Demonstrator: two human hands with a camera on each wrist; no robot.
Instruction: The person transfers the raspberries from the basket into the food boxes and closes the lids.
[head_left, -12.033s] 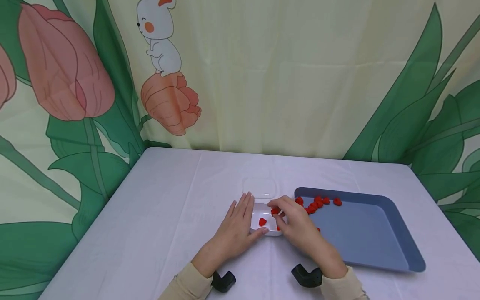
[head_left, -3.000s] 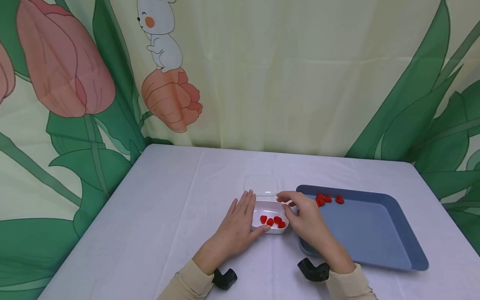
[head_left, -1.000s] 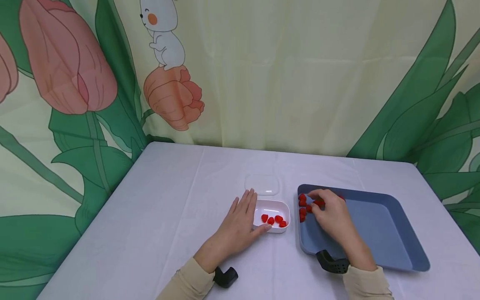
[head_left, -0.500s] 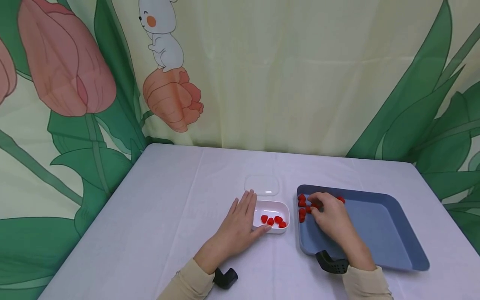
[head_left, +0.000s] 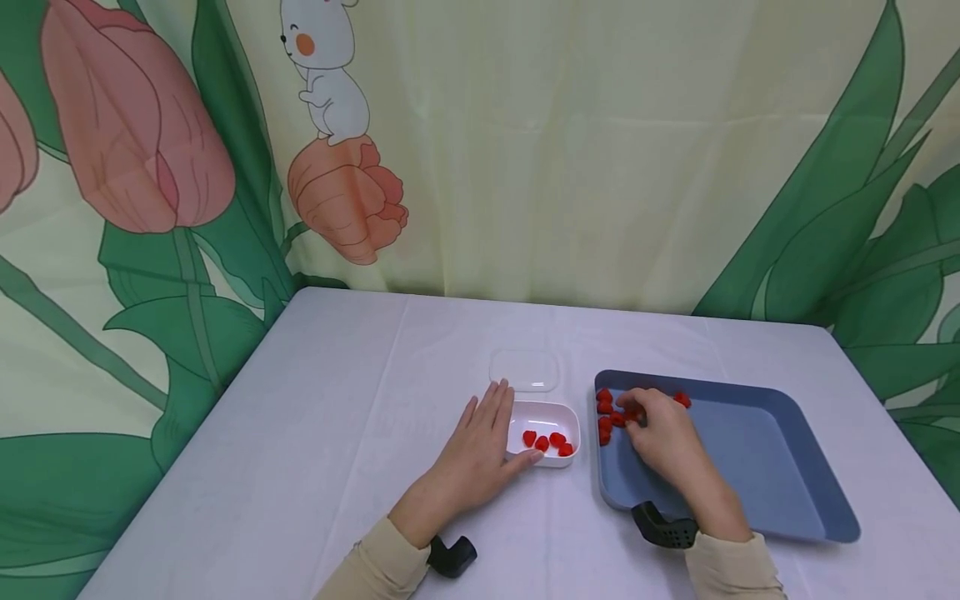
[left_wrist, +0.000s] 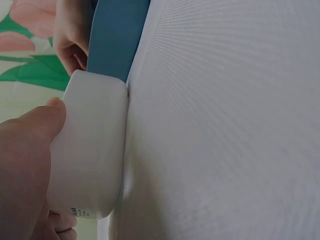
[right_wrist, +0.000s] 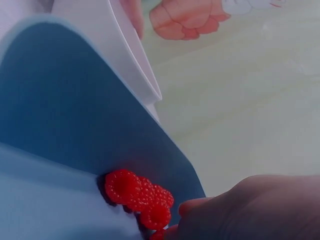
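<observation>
A small white box (head_left: 578, 433) stands on the table with several raspberries (head_left: 542, 444) inside. My left hand (head_left: 472, 458) lies against its left side, fingers straight; its thumb rests on the front rim, as the left wrist view shows on the white wall (left_wrist: 92, 145). My right hand (head_left: 667, 437) is over the left part of a blue-grey tray (head_left: 738, 467), thumb and fingertips curled around a raspberry (head_left: 633, 414), largely hidden by the fingers. Beside them, more raspberries (head_left: 604, 407) line the tray's left wall; in the right wrist view a raspberry cluster (right_wrist: 122, 186) sits by the fingertips.
A clear lid (head_left: 523, 370) lies behind the white box. One raspberry (head_left: 682, 399) is by the tray's back wall. The tray stands close to the box's right. A white cloth covers the table (head_left: 322, 400), and a printed curtain (head_left: 562, 150) hangs behind.
Earlier my right hand was over the box, which held fewer raspberries at first; it has since moved right into the tray. In the last second it barely shifts. My left hand stays put.
</observation>
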